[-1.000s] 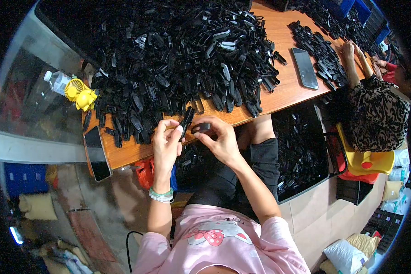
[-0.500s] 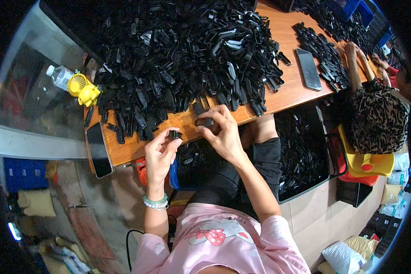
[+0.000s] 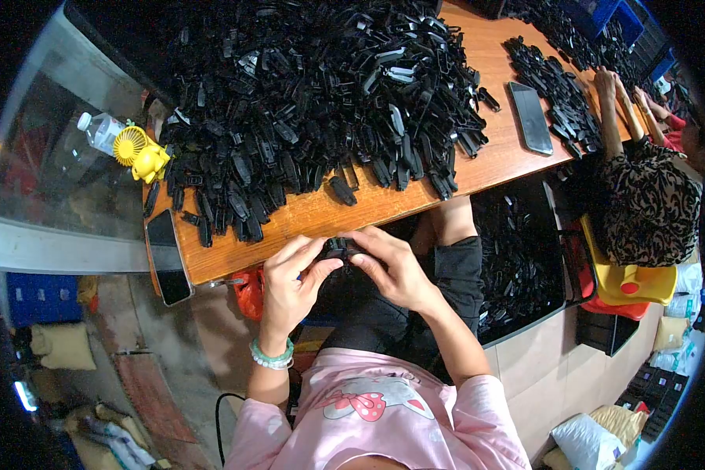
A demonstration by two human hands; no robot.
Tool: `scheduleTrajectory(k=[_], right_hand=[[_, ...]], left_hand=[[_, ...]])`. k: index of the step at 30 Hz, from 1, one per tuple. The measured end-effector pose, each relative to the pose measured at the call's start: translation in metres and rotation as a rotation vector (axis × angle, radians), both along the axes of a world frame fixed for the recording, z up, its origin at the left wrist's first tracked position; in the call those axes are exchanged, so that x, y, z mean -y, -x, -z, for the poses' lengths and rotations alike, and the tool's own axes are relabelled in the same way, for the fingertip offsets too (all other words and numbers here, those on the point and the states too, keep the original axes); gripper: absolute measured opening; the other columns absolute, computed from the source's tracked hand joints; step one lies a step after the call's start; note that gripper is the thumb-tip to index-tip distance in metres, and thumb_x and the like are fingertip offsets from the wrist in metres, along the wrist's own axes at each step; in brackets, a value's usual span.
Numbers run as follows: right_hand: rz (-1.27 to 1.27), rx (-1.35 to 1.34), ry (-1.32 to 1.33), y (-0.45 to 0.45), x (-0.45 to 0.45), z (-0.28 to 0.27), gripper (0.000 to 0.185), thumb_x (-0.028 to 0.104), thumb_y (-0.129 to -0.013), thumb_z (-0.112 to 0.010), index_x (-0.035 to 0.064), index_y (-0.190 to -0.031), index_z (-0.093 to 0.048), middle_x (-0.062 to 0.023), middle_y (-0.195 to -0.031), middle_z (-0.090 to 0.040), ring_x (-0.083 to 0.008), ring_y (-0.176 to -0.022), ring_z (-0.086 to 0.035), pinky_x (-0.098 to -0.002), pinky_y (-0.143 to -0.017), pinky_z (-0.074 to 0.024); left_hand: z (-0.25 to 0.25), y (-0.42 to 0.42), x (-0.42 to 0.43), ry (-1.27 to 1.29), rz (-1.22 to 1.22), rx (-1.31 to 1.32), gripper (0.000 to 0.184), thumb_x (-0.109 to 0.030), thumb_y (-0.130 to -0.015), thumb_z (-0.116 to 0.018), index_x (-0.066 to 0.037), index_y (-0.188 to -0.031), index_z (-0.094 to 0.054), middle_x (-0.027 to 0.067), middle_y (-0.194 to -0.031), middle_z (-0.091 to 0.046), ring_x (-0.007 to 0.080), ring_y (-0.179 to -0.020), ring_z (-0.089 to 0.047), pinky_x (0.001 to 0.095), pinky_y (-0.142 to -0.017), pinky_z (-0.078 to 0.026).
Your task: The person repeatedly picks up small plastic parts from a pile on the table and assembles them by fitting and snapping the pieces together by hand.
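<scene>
- Head view, grip: my left hand (image 3: pixel 290 278) and right hand (image 3: pixel 395 270) meet at a small black piece (image 3: pixel 337 249), pinched between thumbs and fingers from both sides. The opening is narrow on each side.
- Head view, position: the held piece is in front of the table (image 3: pixel 384 205), over my lap. Whether it is one part or two fitted together, I cannot tell; my fingers cover much of it.
- Head view, finding: with both hands on the same piece, I judge this to be close handwork needing fine alignment, not sorting. A slip would probably drop it towards my lap.
- Head view, table: a large heap of black parts (image 3: pixel 305 94) covers much of the top. One dark part (image 3: pixel 341 190) lies at the heap's near edge. A second, smaller pile (image 3: pixel 552 94) lies beside a phone (image 3: pixel 531 117); another phone (image 3: pixel 168 258) is at the left corner.
- Head view, containers: a large black bin (image 3: pixel 525 323) beside my legs holds many loose black parts. A red bag (image 3: pixel 249 294) hangs below the table edge, contents not visible. A blue crate (image 3: pixel 43 298) stands at far left, contents not verifiable. A clear bottle (image 3: pixel 100 131) is beside a yellow fan (image 3: pixel 141 153); its fill cannot be confirmed.
</scene>
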State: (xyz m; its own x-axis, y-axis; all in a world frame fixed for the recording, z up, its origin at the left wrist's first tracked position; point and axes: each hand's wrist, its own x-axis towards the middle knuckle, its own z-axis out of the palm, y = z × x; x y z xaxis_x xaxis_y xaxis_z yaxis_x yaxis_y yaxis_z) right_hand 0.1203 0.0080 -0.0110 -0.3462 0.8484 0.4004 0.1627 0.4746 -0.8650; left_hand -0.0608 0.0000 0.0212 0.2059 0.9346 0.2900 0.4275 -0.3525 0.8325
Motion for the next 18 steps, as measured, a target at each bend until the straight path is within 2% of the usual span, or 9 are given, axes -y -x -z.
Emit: scheduleTrajectory(k=[2,6,8,11,13,14,15,17,18], right_hand=[[0.022,0.012,-0.013,0.001,0.005,-0.005,0.034,-0.001,-0.082,-0.058,-0.0046,-0.116,-0.052,-0.0195,-0.089,-0.055,-0.0352,-0.08,-0.057,-0.0355,-0.071,-0.0466],[0.037,0.062,-0.065,0.0,0.013,-0.005,0.036,-0.004,-0.08,-0.057,-0.0058,-0.116,-0.051,-0.0189,-0.087,-0.054,-0.0353,-0.076,-0.055,-0.037,-0.067,-0.0465],[0.065,0.121,-0.131,0.0,0.014,-0.005,0.037,-0.008,-0.078,-0.058,-0.0058,-0.114,-0.05,-0.0182,-0.085,-0.052,-0.0345,-0.072,-0.054,-0.0363,-0.063,-0.0459],[0.077,0.155,-0.143,-0.002,0.014,-0.009,0.041,-0.009,-0.077,-0.057,-0.0057,-0.117,-0.049,-0.0182,-0.085,-0.053,-0.035,-0.073,-0.054,-0.0362,-0.064,-0.0463],[0.135,0.198,-0.165,0.0,0.017,-0.006,0.043,-0.005,-0.077,-0.059,-0.0055,-0.119,-0.049,-0.018,-0.088,-0.054,-0.0341,-0.075,-0.055,-0.0374,-0.065,-0.0467],[0.196,0.24,-0.187,0.001,0.017,-0.006,0.046,-0.001,-0.077,-0.062,-0.0053,-0.12,-0.049,-0.0177,-0.091,-0.055,-0.0332,-0.077,-0.056,-0.0387,-0.066,-0.047],[0.2,0.236,-0.191,0.001,0.017,-0.007,0.046,-0.001,-0.077,-0.062,-0.0053,-0.12,-0.049,-0.0177,-0.091,-0.055,-0.0332,-0.077,-0.056,-0.0387,-0.066,-0.047],[0.189,0.008,-0.112,0.0,0.018,-0.013,0.05,0.001,-0.075,-0.067,-0.0005,-0.123,-0.052,-0.0169,-0.1,-0.056,-0.0287,-0.082,-0.057,-0.035,-0.069,-0.0478],[0.239,-0.053,0.049,0.0,0.022,-0.016,0.05,0.003,-0.074,-0.069,0.0026,-0.122,-0.056,-0.0156,-0.106,-0.055,-0.0235,-0.089,-0.058,-0.0309,-0.074,-0.0479]], left_hand=[[-0.007,0.0,0.0,-0.088,0.039,-0.111,0.027,-0.004,-0.073,-0.072,0.009,-0.095,-0.061,0.0154,-0.077,-0.059,0.0276,-0.067,-0.058,0.0328,-0.06,-0.046],[-0.011,-0.002,-0.001,-0.108,0.091,-0.093,0.024,-0.002,-0.074,-0.07,0.009,-0.094,-0.061,0.0156,-0.076,-0.058,0.0282,-0.065,-0.057,0.0332,-0.059,-0.045],[-0.009,-0.004,-0.001,-0.1,0.072,-0.067,0.024,-0.004,-0.074,-0.071,0.009,-0.093,-0.062,0.0122,-0.074,-0.057,0.0205,-0.062,-0.055,0.0279,-0.056,-0.043],[-0.008,-0.009,0.0,-0.119,0.078,-0.05,0.021,-0.003,-0.078,-0.067,0.009,-0.095,-0.061,0.0132,-0.076,-0.057,0.0225,-0.064,-0.058,0.0317,-0.056,-0.045],[-0.004,-0.02,0.007,0.258,-0.008,0.169,0.022,-0.005,-0.08,-0.067,0.008,-0.097,-0.061,0.0101,-0.077,-0.057,0.0149,-0.063,-0.057,0.0271,-0.053,-0.044],[-0.001,-0.024,0.007,0.187,0.011,0.216,0.026,-0.005,-0.081,-0.067,0.008,-0.102,-0.06,0.0075,-0.082,-0.058,0.0091,-0.065,-0.057,0.0219,-0.053,-0.044],[0.001,-0.022,0.005,0.184,0.013,0.213,0.026,-0.005,-0.081,-0.067,0.008,-0.102,-0.06,0.0075,-0.082,-0.058,0.0091,-0.065,-0.057,0.0219,-0.053,-0.044],[0.006,-0.02,0.003,0.101,0.02,0.152,0.028,-0.004,-0.082,-0.066,0.008,-0.106,-0.06,0.0078,-0.088,-0.059,0.0099,-0.068,-0.059,0.0196,-0.057,-0.047],[0.007,-0.022,0.003,0.119,0.029,0.275,0.028,-0.005,-0.083,-0.065,0.007,-0.108,-0.061,0.0073,-0.091,-0.06,0.0101,-0.069,-0.06,0.0188,-0.058,-0.047]])
